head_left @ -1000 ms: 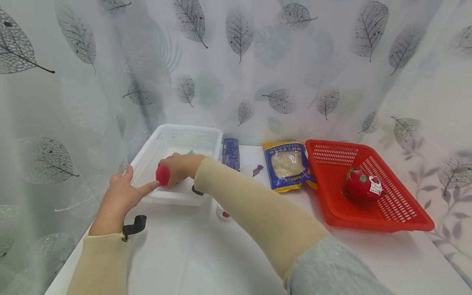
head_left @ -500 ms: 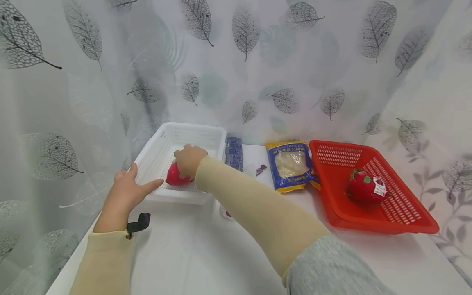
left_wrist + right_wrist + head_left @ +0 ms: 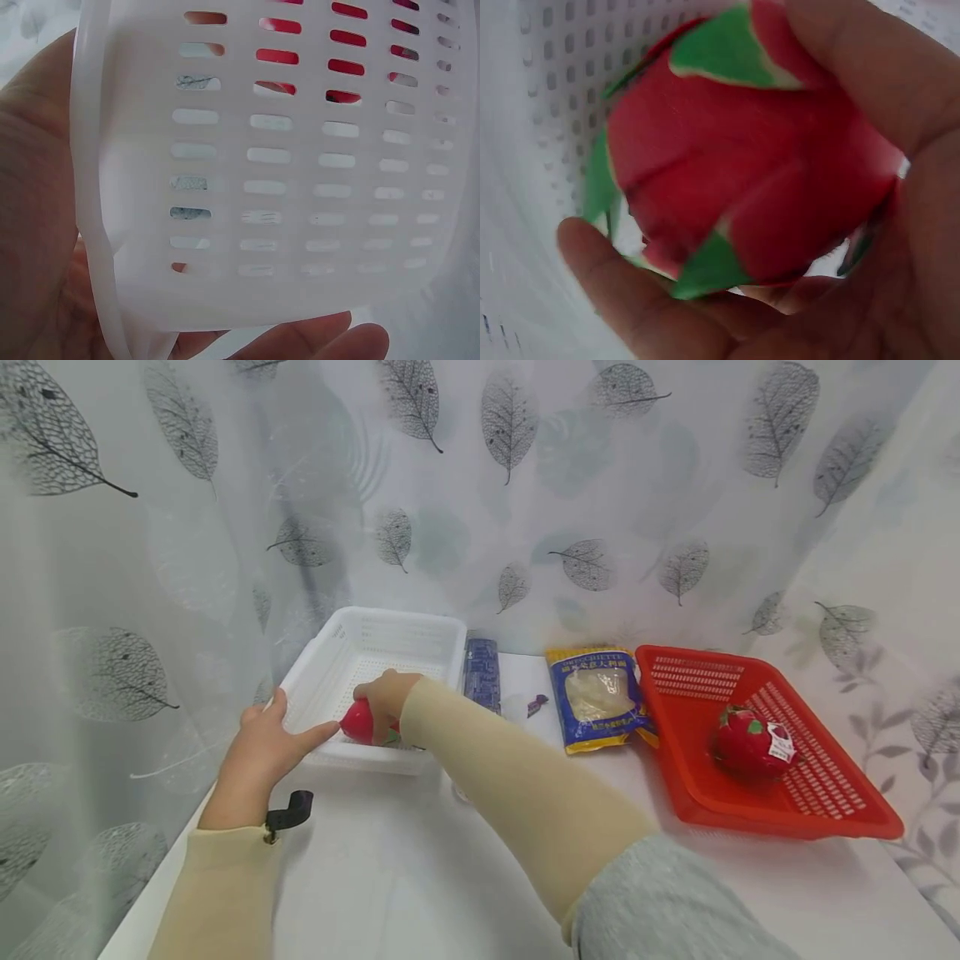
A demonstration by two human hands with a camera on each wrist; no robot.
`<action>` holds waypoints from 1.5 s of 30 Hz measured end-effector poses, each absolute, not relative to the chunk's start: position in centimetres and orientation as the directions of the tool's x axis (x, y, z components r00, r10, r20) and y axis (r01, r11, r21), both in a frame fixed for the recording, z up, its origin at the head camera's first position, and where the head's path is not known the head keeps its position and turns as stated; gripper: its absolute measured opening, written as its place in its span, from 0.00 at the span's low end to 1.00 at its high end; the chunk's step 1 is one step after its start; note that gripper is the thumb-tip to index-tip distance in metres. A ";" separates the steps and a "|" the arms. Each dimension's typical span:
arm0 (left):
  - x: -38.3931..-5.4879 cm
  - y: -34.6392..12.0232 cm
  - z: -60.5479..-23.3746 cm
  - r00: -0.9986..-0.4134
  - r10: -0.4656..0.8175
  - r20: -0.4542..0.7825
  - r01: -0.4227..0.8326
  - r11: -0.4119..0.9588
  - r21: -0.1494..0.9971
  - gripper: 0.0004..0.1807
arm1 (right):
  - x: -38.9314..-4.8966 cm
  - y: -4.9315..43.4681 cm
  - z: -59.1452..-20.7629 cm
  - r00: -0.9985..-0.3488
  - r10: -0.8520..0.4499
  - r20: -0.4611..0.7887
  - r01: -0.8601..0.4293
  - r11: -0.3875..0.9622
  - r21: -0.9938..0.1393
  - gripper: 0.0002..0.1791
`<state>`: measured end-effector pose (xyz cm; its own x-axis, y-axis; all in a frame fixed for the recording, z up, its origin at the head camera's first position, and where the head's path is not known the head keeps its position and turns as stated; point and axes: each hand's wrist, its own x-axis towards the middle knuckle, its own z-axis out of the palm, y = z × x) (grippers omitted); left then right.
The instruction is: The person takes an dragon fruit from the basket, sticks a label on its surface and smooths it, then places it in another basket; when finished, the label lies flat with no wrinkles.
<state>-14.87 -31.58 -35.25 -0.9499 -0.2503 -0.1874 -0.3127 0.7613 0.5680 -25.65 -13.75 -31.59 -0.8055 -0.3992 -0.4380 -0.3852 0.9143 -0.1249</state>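
Observation:
Inside the white perforated basket [image 3: 408,615], at its front, is a pinkish-red dragon fruit [image 3: 358,724] with green scales. My right hand [image 3: 388,697] grips it from above. In the right wrist view, the fingers and thumb curl around the fruit [image 3: 735,165], close to the basket's wall. My left hand [image 3: 264,745] holds the basket's near left corner, thumb at the front side and fingers along the left side. The left wrist view has the palm beside the rim and fingertips [image 3: 364,341] at the wall's lower edge; red shows through the slots.
At the right stands a red basket [image 3: 780,825] with a labelled dragon fruit [image 3: 750,743]. Between the baskets lie a blue-and-yellow orecchiette bag [image 3: 600,700], a small purple wrapped candy [image 3: 537,703] and a blue patterned pack [image 3: 482,675]. A leaf-printed curtain [image 3: 465,485] hangs behind.
The dragon fruit has shifted slightly rightward inside the white basket, and my right hand has changed its hold on it. My left hand stays at the corner; the head view has shifted slightly.

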 end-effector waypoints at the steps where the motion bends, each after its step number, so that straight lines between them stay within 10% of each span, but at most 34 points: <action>1: -14.9 -31.5 -35.2 -0.951 -0.246 -0.186 -0.308 0.760 0.572 0.71 | -25.9 -13.6 -31.8 -0.807 -0.402 -0.432 -0.382 0.914 -0.136 0.47; 21: -15.3 -30.0 -35.2 -0.954 -0.237 -0.182 -0.299 0.770 0.564 0.70 | -25.0 -11.1 -29.8 -0.759 -0.532 -0.375 -0.524 0.841 -0.133 0.39; 45: -14.7 -31.7 -35.3 -0.957 -0.221 -0.186 -0.288 0.784 0.549 0.72 | -20.5 -3.9 -25.2 -0.700 -0.708 0.093 -0.711 0.679 -0.183 0.49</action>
